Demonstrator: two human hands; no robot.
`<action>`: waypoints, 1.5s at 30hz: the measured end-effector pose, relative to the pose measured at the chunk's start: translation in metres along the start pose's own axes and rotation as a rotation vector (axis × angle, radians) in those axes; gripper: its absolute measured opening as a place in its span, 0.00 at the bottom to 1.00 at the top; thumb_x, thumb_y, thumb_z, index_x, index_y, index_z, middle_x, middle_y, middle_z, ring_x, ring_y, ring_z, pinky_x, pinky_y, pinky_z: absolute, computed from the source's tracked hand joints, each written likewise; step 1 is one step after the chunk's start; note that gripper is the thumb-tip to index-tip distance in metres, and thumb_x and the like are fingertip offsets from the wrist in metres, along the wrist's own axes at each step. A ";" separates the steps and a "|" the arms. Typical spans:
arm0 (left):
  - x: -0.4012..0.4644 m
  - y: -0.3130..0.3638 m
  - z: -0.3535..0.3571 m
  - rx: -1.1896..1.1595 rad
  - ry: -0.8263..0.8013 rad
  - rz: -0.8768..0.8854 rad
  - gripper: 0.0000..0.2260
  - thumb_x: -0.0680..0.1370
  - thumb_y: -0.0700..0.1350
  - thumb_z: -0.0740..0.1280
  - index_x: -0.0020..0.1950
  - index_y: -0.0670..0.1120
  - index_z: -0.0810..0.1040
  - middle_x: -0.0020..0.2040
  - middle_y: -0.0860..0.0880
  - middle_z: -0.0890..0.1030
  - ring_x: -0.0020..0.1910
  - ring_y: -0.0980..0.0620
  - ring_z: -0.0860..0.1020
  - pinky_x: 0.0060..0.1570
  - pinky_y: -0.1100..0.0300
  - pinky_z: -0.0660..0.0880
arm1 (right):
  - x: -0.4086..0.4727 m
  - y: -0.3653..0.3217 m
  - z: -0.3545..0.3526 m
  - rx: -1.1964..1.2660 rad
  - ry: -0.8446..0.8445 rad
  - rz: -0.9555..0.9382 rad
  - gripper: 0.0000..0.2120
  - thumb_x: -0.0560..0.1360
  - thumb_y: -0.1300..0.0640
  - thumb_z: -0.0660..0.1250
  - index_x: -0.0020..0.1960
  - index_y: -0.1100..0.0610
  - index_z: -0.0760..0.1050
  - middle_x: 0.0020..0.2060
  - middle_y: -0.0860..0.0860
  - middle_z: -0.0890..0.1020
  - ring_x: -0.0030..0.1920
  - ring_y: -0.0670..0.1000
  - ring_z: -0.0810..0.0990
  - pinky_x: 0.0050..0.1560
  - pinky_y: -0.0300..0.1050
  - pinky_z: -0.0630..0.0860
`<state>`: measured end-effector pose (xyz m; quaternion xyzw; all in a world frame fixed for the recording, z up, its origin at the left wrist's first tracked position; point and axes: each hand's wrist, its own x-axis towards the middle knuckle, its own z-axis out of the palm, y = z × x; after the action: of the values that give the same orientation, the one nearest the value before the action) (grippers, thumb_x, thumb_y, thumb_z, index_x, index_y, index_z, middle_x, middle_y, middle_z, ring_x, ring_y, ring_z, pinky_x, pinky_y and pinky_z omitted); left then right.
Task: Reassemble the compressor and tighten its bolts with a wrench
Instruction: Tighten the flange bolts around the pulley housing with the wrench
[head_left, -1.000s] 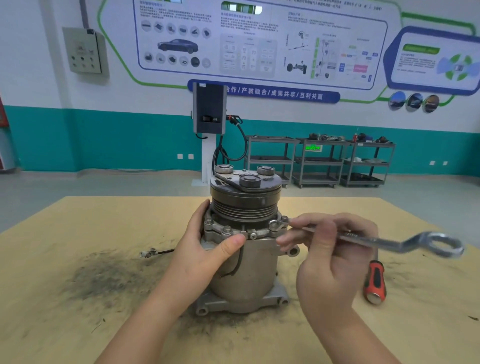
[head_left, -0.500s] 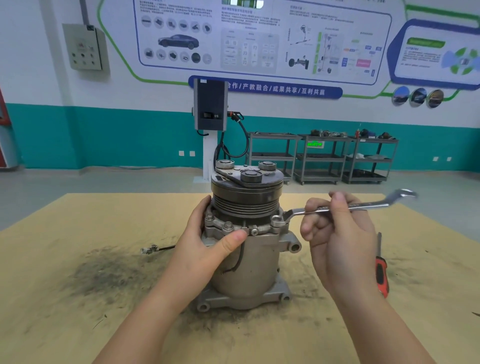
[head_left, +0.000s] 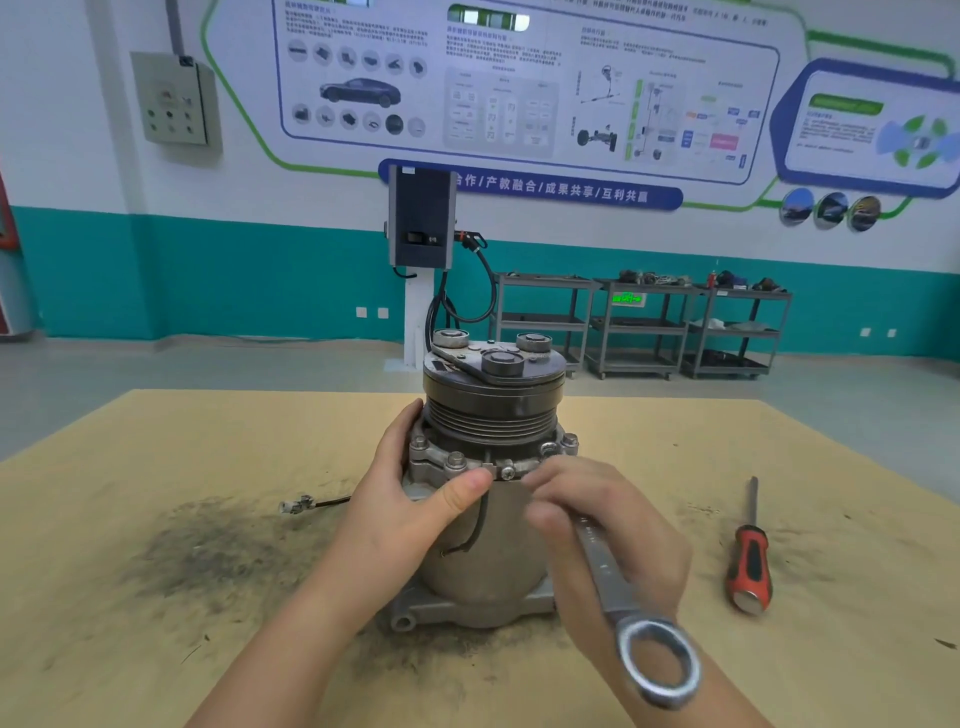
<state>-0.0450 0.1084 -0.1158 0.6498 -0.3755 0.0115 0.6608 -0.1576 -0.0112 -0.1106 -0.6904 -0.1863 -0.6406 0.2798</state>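
Compressor (head_left: 488, 499) held by left hand (head_left: 410, 499) | right hand (head_left: 608, 525) grips wrench (head_left: 618, 587), seemingly swung nearer

Red-handled screwdriver (head_left: 748, 564) on the table (head_left: 156, 597) (right side); shelf carts (head_left: 639, 325) behind

Rear wall (head_left: 311, 171) — white above, teal band below. Printed information panels (head_left: 519, 83) across the upper frame; grey electrical box (head_left: 171, 98) upper left. Centre: charging unit (head_left: 422, 218) on white post. Right — three metal shelf carts (head_left: 641, 325). Grey floor (head_left: 156, 374).
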 end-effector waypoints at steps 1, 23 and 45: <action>0.000 0.000 0.000 -0.003 0.001 0.002 0.30 0.65 0.64 0.75 0.62 0.68 0.65 0.53 0.81 0.72 0.55 0.80 0.70 0.47 0.84 0.65 | 0.002 -0.001 -0.001 0.001 -0.006 0.013 0.11 0.81 0.49 0.62 0.46 0.55 0.76 0.41 0.50 0.81 0.42 0.47 0.81 0.46 0.38 0.76; -0.001 0.001 0.002 -0.059 0.014 -0.033 0.36 0.59 0.64 0.70 0.66 0.65 0.64 0.49 0.82 0.73 0.52 0.83 0.69 0.43 0.85 0.64 | 0.023 0.021 -0.026 0.588 0.296 0.810 0.08 0.78 0.53 0.57 0.45 0.57 0.69 0.33 0.52 0.81 0.24 0.50 0.71 0.26 0.38 0.70; -0.002 0.020 0.016 0.371 0.075 -0.298 0.67 0.43 0.69 0.77 0.77 0.57 0.49 0.72 0.60 0.67 0.68 0.54 0.71 0.67 0.57 0.67 | 0.059 0.063 -0.063 0.669 -0.013 1.183 0.07 0.68 0.55 0.68 0.37 0.56 0.72 0.32 0.54 0.71 0.28 0.50 0.70 0.31 0.42 0.68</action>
<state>-0.0639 0.0981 -0.1018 0.8074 -0.2421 0.0070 0.5379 -0.1612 -0.1052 -0.0603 -0.5561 0.0331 -0.2834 0.7806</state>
